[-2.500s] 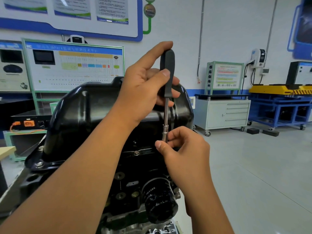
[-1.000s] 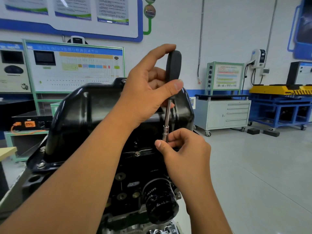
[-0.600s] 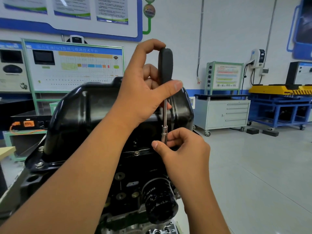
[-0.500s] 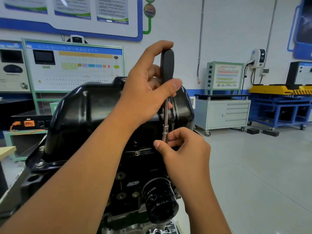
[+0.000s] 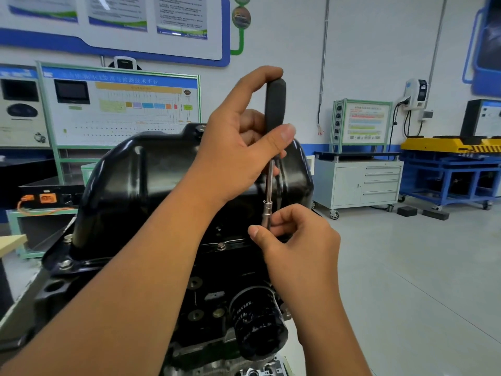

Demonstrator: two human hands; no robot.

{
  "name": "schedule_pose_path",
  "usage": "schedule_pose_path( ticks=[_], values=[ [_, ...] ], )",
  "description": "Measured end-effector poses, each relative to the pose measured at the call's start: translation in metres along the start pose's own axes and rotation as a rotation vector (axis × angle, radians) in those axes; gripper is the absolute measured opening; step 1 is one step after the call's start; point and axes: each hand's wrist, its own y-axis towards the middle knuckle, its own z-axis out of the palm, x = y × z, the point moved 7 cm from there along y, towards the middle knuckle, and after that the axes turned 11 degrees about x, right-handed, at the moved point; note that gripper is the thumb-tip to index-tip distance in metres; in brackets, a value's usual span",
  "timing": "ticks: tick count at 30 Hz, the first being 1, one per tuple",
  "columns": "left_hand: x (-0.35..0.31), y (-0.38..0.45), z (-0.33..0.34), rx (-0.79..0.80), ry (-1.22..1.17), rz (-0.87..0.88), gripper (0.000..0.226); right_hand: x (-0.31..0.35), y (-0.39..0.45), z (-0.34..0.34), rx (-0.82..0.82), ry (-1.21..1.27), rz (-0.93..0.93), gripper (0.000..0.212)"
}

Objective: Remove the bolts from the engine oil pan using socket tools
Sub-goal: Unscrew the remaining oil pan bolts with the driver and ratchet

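- The right hand [image 5: 298, 240] is covering the lower end of the socket driver [image 5: 272, 147], so the socket and whatever it is seated on are not showing.
- The left hand [image 5: 238, 153] is hiding the middle of the driver's black handle.
- The left forearm is blocking much of the oil pan [image 5: 151, 180] flange and the engine block below it.
- The oil filter [image 5: 257, 327] lettering is reading too small to make out.
- The wall posters [image 5: 119, 14] are being cut off by the top edge.

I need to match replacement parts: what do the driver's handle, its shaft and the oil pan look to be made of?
Handle: matte black, no glare, likely rubber or soft plastic.
Shaft: bright silver with sharp highlights, likely chromed or polished steel.
Oil pan: glossy black with clear reflections, probably painted or coated metal; the base material cannot be told.
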Motion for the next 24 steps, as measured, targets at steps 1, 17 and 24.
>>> schedule_pose_path(
  ticks=[1,17,24],
  values=[
    [0.0012,0.0,0.0016,0.023,-0.018,-0.01,0.059,-0.0002,0.0003,0.0002,0.004,-0.004,-0.001,0.028],
    [-0.0004,-0.0002,0.002,0.023,-0.012,-0.015,0.058,-0.0015,0.0005,0.0,0.018,-0.004,0.006,0.027],
    [-0.0026,-0.0027,-0.0035,-0.04,0.055,0.001,0.065,-0.002,-0.0007,-0.0004,0.014,-0.007,0.03,0.03]
  ],
)
